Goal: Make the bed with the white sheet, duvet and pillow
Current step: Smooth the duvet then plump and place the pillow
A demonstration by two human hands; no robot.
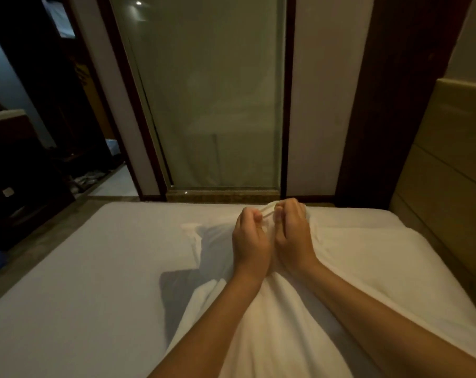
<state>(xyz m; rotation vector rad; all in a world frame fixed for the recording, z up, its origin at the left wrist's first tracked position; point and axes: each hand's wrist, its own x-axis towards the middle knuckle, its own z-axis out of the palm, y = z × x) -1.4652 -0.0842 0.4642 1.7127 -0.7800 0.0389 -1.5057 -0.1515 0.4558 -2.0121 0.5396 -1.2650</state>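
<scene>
2 grips side by side, touching: left grip (pixel 252 241) + right grip (pixel 292 236) each pinch top edge of 1 white sheet (pixel 275 323); rest lies bunched under both wrists, on 1 bed (pixel 81 268).

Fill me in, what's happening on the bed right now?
A person reaches out over the bed with the left hand and right hand close together, both pinching a bunched edge of a white cloth. Whether it is the sheet or the duvet cannot be told. The cloth lies rumpled on the side nearest the headboard, while the rest of the mattress is smooth and white. The bed is not made yet, and no pillow is in view.
</scene>
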